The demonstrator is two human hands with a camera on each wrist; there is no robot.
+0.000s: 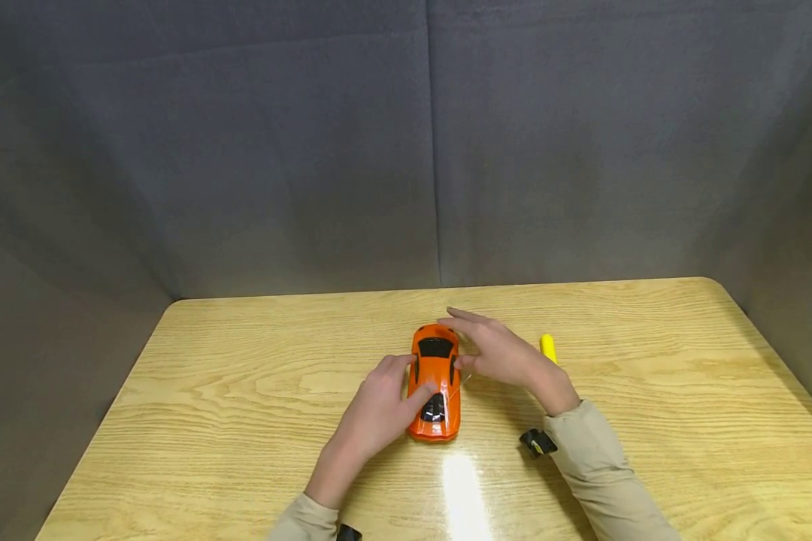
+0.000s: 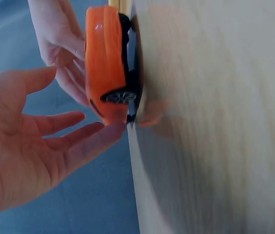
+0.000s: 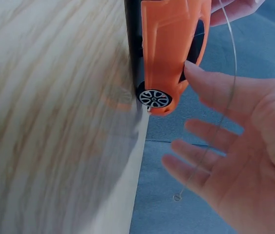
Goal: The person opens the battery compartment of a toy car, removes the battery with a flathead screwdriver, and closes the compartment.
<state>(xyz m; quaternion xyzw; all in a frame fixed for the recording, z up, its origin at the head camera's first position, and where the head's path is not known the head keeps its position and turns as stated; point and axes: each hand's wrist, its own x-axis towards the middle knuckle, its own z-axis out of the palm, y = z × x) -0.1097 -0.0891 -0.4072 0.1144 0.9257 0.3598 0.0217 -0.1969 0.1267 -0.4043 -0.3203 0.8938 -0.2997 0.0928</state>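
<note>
Orange toy car (image 1: 435, 381) lengthwise away from person, both hands' fingers spread, relaxed

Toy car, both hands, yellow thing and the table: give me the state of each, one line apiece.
orange toy car: upright on its wheels, on the table.
left hand: open, fingertips touching the car's near end.
right hand: open, fingers beside the car's far end.
yellow object: lying on the table behind the right hand.
table: bears the car.
</note>
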